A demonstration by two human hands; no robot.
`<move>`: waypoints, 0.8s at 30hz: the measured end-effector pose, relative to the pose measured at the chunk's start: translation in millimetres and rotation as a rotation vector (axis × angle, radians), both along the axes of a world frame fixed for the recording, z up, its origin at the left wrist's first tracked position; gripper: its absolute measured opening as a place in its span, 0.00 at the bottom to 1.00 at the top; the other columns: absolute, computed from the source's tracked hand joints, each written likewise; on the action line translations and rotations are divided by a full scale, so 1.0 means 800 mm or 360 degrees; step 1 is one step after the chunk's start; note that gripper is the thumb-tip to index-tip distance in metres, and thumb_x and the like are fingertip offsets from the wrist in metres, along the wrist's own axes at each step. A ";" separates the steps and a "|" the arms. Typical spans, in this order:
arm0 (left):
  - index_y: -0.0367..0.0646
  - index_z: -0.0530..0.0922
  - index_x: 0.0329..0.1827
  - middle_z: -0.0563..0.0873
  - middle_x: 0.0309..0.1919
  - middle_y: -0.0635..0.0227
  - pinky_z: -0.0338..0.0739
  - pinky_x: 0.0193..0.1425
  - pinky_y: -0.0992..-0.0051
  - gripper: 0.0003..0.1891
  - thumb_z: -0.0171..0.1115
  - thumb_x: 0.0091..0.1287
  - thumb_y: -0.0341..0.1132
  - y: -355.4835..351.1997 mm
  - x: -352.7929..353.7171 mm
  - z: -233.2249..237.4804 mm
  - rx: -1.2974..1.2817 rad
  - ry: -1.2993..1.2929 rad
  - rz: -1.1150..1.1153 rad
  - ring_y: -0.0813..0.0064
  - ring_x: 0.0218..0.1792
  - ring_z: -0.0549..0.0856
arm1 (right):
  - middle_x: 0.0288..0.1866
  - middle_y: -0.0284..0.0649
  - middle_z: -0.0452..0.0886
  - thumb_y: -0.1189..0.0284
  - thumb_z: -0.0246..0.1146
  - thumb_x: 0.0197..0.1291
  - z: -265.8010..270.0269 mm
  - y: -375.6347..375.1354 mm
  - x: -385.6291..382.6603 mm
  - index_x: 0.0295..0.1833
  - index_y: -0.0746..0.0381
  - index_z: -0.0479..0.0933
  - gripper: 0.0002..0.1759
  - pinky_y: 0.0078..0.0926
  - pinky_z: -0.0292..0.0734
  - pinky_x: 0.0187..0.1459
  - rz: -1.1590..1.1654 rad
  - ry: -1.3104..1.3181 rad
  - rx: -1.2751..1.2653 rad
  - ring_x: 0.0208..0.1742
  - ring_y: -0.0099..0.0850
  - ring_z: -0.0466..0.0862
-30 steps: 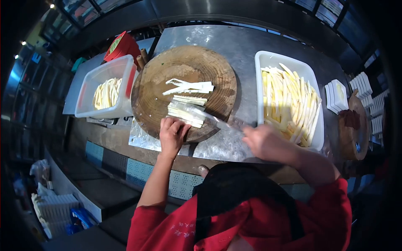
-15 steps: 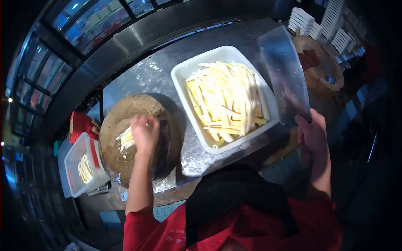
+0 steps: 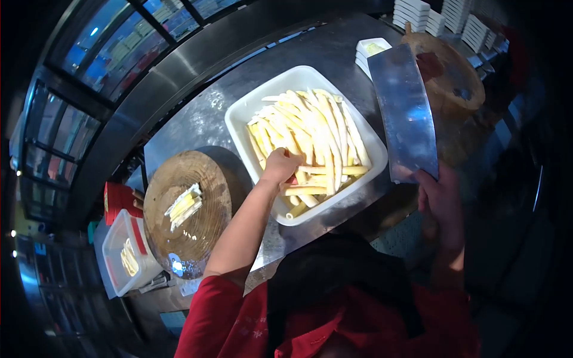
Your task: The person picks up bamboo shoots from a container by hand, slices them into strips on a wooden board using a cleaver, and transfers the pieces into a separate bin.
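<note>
Inside the white tub point(image 3: 237, 119), my left hand point(image 3: 283, 167) is closed at the left part of a heap of long pale yellow stalks point(image 3: 325, 128). Its fingers pinch around a stalk, though the fingertips are partly hidden. My right hand point(image 3: 440, 194) grips a cleaver point(image 3: 406, 113) at its handle, off to the right of the tub. The wide blade is raised and points away from me. On the round wooden chopping block point(image 3: 158, 179) at the left lies a small bundle of cut pale pieces point(image 3: 184, 207), with a few crumbs near it.
A clear container point(image 3: 143, 271) with cut strips stands left of the block, beside a red box point(image 3: 116, 200). Beyond the cleaver are small white dishes point(image 3: 362, 59), a second wooden block point(image 3: 456, 83) and stacked white trays point(image 3: 412, 15). Everything rests on a metal worktop point(image 3: 197, 122).
My left hand has moved from the chopping block to the stalks in the tub, uncovering the cut bundle. The cleaver's blade has turned, and the view has shifted slightly.
</note>
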State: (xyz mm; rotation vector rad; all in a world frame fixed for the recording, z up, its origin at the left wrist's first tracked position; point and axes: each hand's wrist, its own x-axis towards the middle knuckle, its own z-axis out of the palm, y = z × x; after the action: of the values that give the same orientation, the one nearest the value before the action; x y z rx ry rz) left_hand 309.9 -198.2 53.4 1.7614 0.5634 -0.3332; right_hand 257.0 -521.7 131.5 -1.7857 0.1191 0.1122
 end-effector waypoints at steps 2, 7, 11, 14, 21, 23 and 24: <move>0.34 0.75 0.48 0.85 0.31 0.60 0.80 0.27 0.76 0.12 0.63 0.67 0.32 0.031 -0.013 0.001 -0.0165 -0.0174 0.0059 0.75 0.25 0.84 | 0.14 0.33 0.71 0.75 0.60 0.62 -0.001 0.010 0.014 0.36 0.67 0.74 0.06 0.23 0.65 0.13 0.0103 0.0032 0.0001 0.10 0.22 0.71; 0.39 0.77 0.57 0.84 0.38 0.60 0.77 0.42 0.68 0.19 0.64 0.62 0.25 0.125 -0.138 0.054 0.0960 -0.0826 0.0023 0.64 0.35 0.83 | 0.15 0.33 0.71 0.75 0.61 0.62 -0.004 0.070 0.042 0.37 0.67 0.74 0.05 0.22 0.66 0.13 0.0482 0.0003 -0.0058 0.11 0.22 0.71; 0.47 0.80 0.55 0.79 0.43 0.58 0.73 0.51 0.61 0.19 0.64 0.58 0.26 0.175 -0.251 0.046 0.1842 -0.0766 0.0096 0.55 0.48 0.78 | 0.18 0.34 0.73 0.73 0.61 0.62 -0.002 0.151 0.041 0.39 0.66 0.74 0.06 0.21 0.67 0.15 0.0953 0.0113 -0.0083 0.13 0.21 0.73; 0.52 0.81 0.53 0.77 0.47 0.60 0.70 0.54 0.60 0.17 0.61 0.60 0.31 0.190 -0.305 0.018 0.2190 -0.0403 0.0179 0.57 0.53 0.74 | 0.19 0.36 0.74 0.70 0.62 0.63 -0.008 0.220 0.034 0.41 0.66 0.75 0.10 0.23 0.70 0.17 0.1367 0.0289 -0.0248 0.17 0.21 0.75; 0.42 0.80 0.49 0.78 0.45 0.56 0.74 0.54 0.60 0.13 0.61 0.61 0.25 0.200 -0.340 -0.054 0.2045 -0.0991 0.0573 0.53 0.50 0.77 | 0.28 0.59 0.78 0.69 0.61 0.62 -0.016 0.369 0.002 0.36 0.68 0.72 0.12 0.49 0.72 0.38 0.2263 -0.0768 -0.0885 0.36 0.61 0.78; 0.40 0.79 0.44 0.80 0.42 0.56 0.76 0.51 0.60 0.11 0.66 0.58 0.24 0.203 -0.344 -0.065 0.1941 -0.1223 0.0756 0.53 0.47 0.79 | 0.30 0.59 0.80 0.70 0.59 0.63 -0.004 0.388 -0.003 0.36 0.69 0.74 0.11 0.52 0.74 0.41 0.2458 -0.0872 -0.0990 0.38 0.59 0.81; 0.40 0.79 0.44 0.80 0.42 0.56 0.76 0.51 0.60 0.11 0.66 0.58 0.24 0.203 -0.343 -0.066 0.1936 -0.1216 0.0790 0.53 0.47 0.79 | 0.30 0.59 0.80 0.70 0.59 0.63 0.004 0.392 -0.004 0.36 0.69 0.74 0.11 0.52 0.74 0.41 0.2483 -0.0881 -0.1008 0.38 0.59 0.81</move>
State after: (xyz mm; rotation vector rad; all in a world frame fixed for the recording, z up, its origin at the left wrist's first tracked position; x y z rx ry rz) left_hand 35.5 -36.1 0.8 2.5296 0.6409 1.2359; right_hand 253.6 -208.5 134.4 -2.0357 -1.8159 0.7259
